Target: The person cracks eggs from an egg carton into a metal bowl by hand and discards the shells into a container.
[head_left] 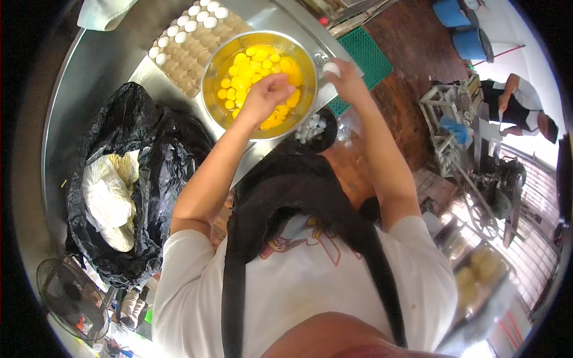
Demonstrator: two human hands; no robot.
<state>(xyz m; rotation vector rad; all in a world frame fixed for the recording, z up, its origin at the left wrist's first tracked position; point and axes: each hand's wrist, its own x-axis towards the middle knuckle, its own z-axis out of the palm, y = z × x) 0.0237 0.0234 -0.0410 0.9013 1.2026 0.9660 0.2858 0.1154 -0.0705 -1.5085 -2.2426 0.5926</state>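
Steel table (110, 56), egg (331, 70) in right fingers (344, 67)

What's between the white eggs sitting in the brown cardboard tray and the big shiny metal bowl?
Empty tray cups lie between the eggs and the bowl, as the head view shows.

Green mesh panel (371, 56); two blue buckets (470, 45) beyond; fan (73, 295), lower left
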